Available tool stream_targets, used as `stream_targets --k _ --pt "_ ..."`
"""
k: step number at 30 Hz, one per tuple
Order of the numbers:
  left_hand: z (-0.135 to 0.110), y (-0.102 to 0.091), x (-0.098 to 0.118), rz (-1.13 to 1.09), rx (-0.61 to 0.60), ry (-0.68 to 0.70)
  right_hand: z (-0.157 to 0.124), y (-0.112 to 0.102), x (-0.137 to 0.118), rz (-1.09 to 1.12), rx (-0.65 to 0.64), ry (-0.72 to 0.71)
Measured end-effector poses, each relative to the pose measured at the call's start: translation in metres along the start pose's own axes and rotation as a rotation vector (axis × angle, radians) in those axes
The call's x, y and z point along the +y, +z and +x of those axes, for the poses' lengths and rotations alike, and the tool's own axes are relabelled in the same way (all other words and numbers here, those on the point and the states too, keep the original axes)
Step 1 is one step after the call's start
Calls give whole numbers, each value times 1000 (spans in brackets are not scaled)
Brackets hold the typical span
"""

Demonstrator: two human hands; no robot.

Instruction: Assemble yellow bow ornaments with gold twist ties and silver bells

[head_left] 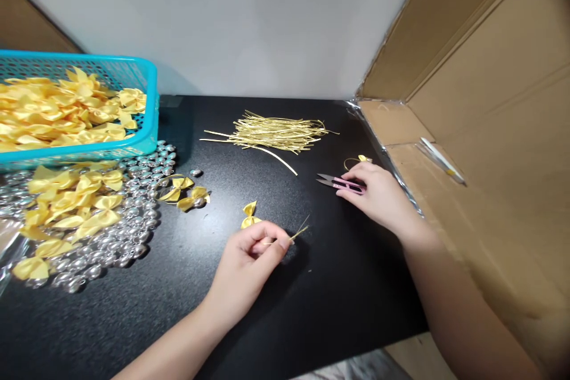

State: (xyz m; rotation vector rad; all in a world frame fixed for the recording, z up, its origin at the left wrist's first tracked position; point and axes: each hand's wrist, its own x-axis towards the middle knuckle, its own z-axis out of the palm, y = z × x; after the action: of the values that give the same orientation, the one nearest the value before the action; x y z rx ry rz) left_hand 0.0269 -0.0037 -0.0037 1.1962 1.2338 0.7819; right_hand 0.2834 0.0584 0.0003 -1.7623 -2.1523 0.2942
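Note:
My left hand [258,261] is closed in a pinch on a thin gold cord [300,233], whose loose ends stick out to the right past the fingertips. Just behind its knuckles shows a yellow ribbon bow [250,214]; whether it is joined to the cord is hidden. At the right, my right hand [374,193] grips pink thread snips [350,185], their blades apart and pointing left. Beyond that hand lies a small yellow bow [364,158] with a looped gold cord, partly covered by the fingers.
A bundle of gold cords [280,133] lies at the back. On the left, a turquoise basket [154,107] holds yellow bows. Silver beads [129,237] and more bows [75,196] spread before it. A white-handled tool [440,160] rests on cardboard [414,184] at right.

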Motion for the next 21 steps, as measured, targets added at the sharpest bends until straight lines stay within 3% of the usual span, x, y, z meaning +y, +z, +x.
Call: stream_targets --k 9,11,13,14,17,19,21 --pt "0 1 -6 -112 35 1 1 10 -10 -60 78 -1" --pt "0 1 -8 -148 44 -24 0 11 -16 100 151 46" --pt "1 1 -9 -194 62 -39 -3 11 -25 442 189 121" --pt "1 1 -10 -217 74 -42 -6 11 -31 672 159 158" --pt "3 1 -12 -292 118 -34 -16 12 -52 1209 -169 208" --pt "3 2 -12 -361 148 -39 -23 15 -64 1322 -362 234" --pt "4 2 -11 -432 167 -53 -27 19 -72 1321 -451 238"
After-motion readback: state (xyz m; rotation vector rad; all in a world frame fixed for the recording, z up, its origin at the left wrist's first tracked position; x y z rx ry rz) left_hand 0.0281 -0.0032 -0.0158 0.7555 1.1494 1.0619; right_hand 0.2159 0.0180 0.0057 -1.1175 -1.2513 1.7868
